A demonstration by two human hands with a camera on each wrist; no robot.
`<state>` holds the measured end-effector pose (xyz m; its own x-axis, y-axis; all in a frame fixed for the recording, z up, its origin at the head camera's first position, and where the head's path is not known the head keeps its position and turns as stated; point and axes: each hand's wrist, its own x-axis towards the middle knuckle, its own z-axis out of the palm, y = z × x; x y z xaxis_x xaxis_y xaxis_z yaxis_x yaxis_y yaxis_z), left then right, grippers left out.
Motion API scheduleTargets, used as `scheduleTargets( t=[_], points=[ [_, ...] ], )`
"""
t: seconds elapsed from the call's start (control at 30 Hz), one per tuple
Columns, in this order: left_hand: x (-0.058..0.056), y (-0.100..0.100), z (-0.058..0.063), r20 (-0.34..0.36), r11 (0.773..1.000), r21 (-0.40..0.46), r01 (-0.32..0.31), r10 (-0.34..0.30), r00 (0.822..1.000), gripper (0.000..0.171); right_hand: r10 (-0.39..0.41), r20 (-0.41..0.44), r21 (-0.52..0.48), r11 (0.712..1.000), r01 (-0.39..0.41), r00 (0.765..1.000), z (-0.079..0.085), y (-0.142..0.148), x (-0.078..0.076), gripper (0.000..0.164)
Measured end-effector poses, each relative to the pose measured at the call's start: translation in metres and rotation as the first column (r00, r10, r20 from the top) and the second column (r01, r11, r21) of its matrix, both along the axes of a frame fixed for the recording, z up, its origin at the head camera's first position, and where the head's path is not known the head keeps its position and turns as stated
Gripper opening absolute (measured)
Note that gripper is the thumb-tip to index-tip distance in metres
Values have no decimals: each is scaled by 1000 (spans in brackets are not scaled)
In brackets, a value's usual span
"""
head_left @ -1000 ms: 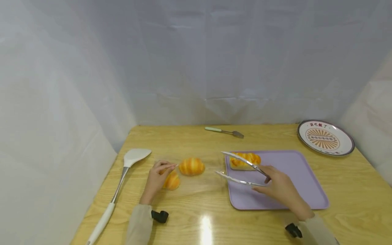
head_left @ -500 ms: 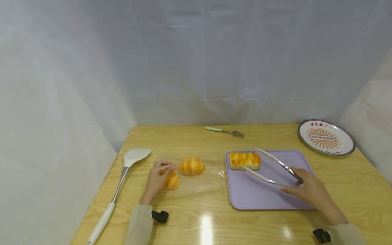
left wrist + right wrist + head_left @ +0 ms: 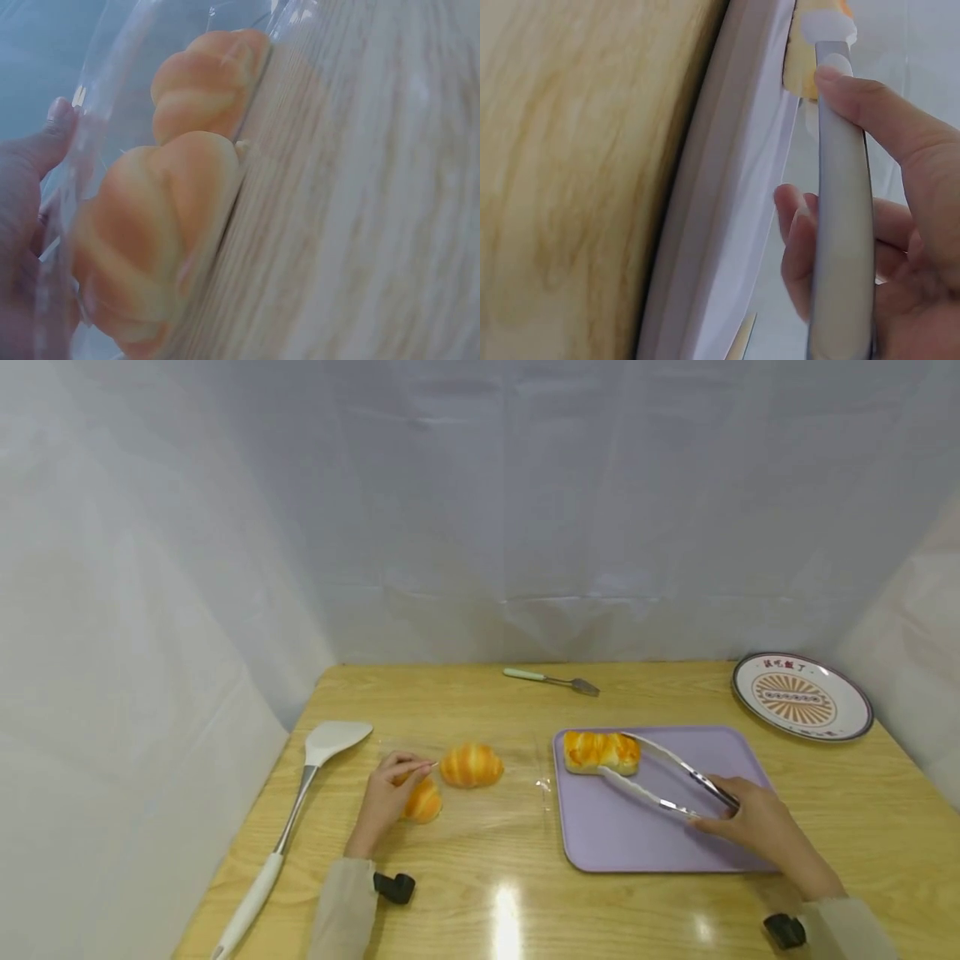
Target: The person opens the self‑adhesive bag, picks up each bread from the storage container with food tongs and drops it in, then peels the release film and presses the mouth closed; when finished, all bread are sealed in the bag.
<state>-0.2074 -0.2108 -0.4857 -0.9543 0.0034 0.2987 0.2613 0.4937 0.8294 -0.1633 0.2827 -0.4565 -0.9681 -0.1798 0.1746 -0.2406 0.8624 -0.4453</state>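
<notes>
A clear plastic bag lies on the table with two croissant-shaped breads inside, a far one and a near one. My left hand pinches the bag's edge at its left end, partly covering the near bread. On the purple tray rests a rectangular golden loaf, close to the back left corner. Metal tongs with whitish tips are gripped by my right hand. Their spread arms straddle the loaf's right end, one tip behind it and one in front; whether they touch is unclear.
A white spatula lies along the table's left side. Behind the bag and tray is a small green-handled utensil. A patterned white plate sits at the back right. Pale curtains close off the back and sides.
My right hand has carried the tongs rightward, from over the bag and tray edge to the loaf's right end, then slightly lower. The left hand has stayed at the bag's edge.
</notes>
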Motion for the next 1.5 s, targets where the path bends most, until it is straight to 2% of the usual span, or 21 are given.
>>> scheduleTargets(
  t=[0.17, 0.33, 0.5, 0.6, 0.7, 0.77, 0.93, 1.03, 1.27, 1.43, 1.5],
  points=[
    [-1, 0, -1, -5, 1000, 22, 8, -8, 1000, 18, 8, -61, -6, 1000, -8, 998, 0, 0, 3, 68],
    [1, -1, 0, 18, 1000, 25, 8, -8, 1000, 19, 34, -158, -48, 998, -42, 987, 6, -8, 9, 63],
    [0, -2, -2, -12, 999, 20, 25, -25, 1000, 19, 81, -173, -47, 995, -91, 982, 13, -26, 14, 66],
    [-1, -3, -5, -74, 999, 23, 41, -39, 996, 20, 110, -149, -65, 991, -121, 983, 14, -39, 16, 66],
    [-1, -2, -6, -100, 999, 29, 46, -43, 994, 20, 151, -137, -86, 983, -164, 979, 12, -50, 17, 65],
    [0, -2, -6, -89, 999, 28, 46, -44, 995, 20, 178, -117, -103, 976, -190, 977, 11, -57, 17, 64],
    [1, 0, -2, 3, 999, 26, 24, -24, 1000, 18, 225, -37, -148, 962, -228, 974, 9, -74, 12, 61],
    [0, 1, -1, 24, 1000, 24, 11, -12, 1000, 18, 252, 10, -168, 954, -247, 968, 8, -82, 7, 62],
    [1, 3, -3, 29, 1000, 2, 15, -15, 999, 18, 323, 78, -195, 933, -303, 943, 1, -98, -5, 66],
    [0, 1, -3, 37, 999, -5, 40, -40, 999, 18, 315, 128, -182, 940, -290, 940, 1, -105, -10, 70],
    [0, 1, -3, 27, 999, -11, 47, -47, 999, 18, 315, 114, -159, 942, -296, 942, 4, -107, -10, 71]
  ],
)
